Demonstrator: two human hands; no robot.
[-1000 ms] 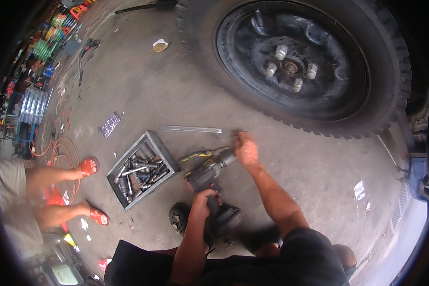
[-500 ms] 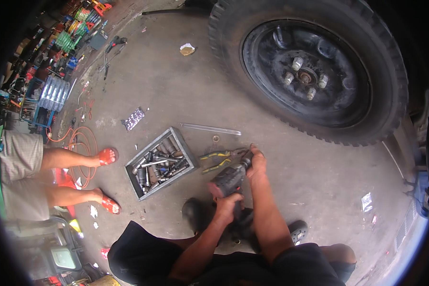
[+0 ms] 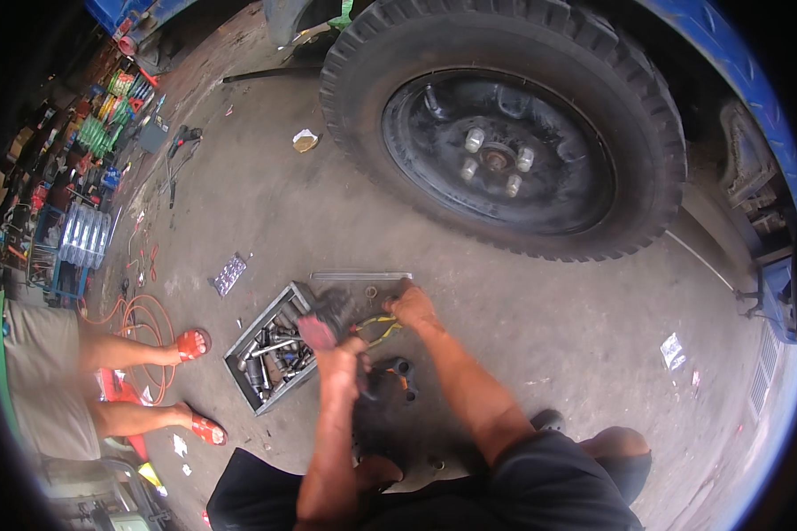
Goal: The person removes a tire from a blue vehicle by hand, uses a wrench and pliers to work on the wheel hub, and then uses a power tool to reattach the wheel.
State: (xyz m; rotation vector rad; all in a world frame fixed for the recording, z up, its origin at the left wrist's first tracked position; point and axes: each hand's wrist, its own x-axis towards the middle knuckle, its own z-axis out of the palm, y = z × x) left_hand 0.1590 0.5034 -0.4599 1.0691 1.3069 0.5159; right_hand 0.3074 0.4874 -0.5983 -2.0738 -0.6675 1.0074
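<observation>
My left hand (image 3: 338, 361) grips a dark impact wrench (image 3: 330, 310) with a reddish back end; motion blurs it. The wrench is over the near right side of a grey metal tray (image 3: 241, 372) of sockets and metal tools. My right hand (image 3: 413, 308) is off the wrench, fingers stretched forward over the floor. Its fingertips are at the right end of a flat metal bar (image 3: 350, 276); contact is unclear. Beside that hand lie yellow-handled pliers (image 3: 383, 334), partly covered by it. A small ring (image 3: 371, 291) rests between bar and pliers.
A large tyre with a black wheel (image 3: 503, 150) and several lug nuts stands ahead, beneath blue vehicle bodywork (image 3: 726, 49). A person in orange sandals (image 3: 193, 345) stands left, near an orange hose (image 3: 155, 305). A black-and-orange object (image 3: 402, 376) lies near my feet.
My left hand has swung the wrench leftward to the tray. My right hand has come off the wrench's front end and reached left toward the bar and pliers. The view has shifted too.
</observation>
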